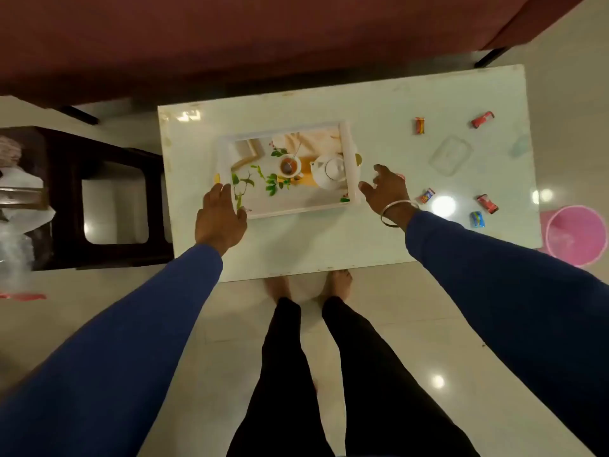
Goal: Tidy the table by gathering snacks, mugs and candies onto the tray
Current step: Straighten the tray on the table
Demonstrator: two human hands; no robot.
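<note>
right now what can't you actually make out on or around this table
- Candy wrappers, e.g. the blue one and the red one: too small and blurred in the head view to read brands.
- Tray: its near left corner is hidden under the left hand.
- Right hand: something pink shows just beyond it, too hidden to name.
- Clear lid: faint against the white table; its exact shape is unsure.
- Pink bucket: cut off by the right edge.

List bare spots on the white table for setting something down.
Free: the white table strip behind the printed white tray, and the near strip between tray and front edge. Crowded: right end, with wrapped candies around a clear plastic lid.
</note>
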